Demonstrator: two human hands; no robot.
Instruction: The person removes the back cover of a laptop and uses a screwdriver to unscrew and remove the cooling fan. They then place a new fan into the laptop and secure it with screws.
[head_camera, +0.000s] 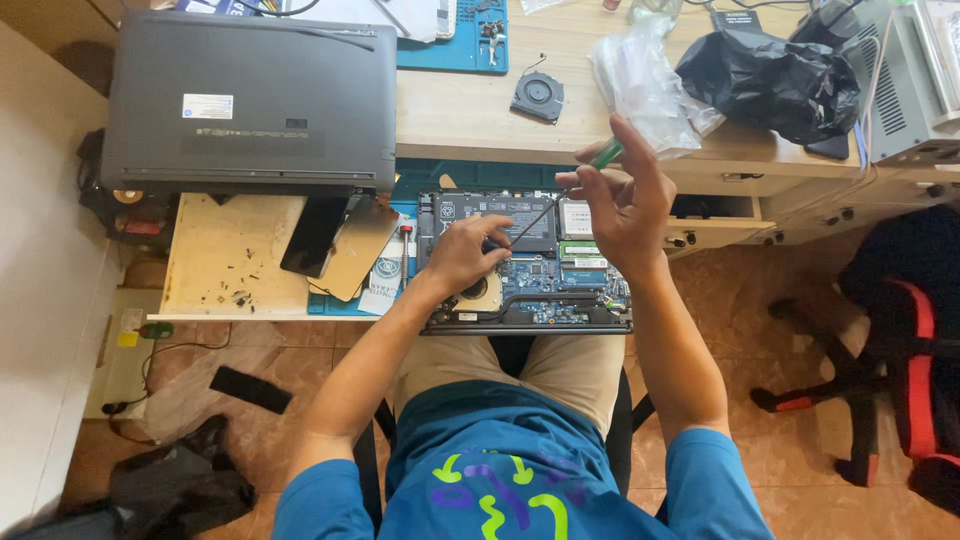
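An opened laptop (560, 280) lies upside down on my lap and the pull-out shelf, its circuit board, black battery and copper heat pipe exposed. My right hand (625, 195) is shut on a thin screwdriver (560, 200) with a green handle, whose tip slants down onto the board near the battery. My left hand (462, 255) rests on the board beside the round fan housing, fingers curled close to the screwdriver tip.
A closed grey laptop (250, 100) sits on the desk at the left. A loose black fan (538, 97), a clear plastic bag (645, 80) and a black bag (770, 80) lie on the desk. A wooden board (225, 255) holds small screws. A red and black chair (900, 350) stands to the right.
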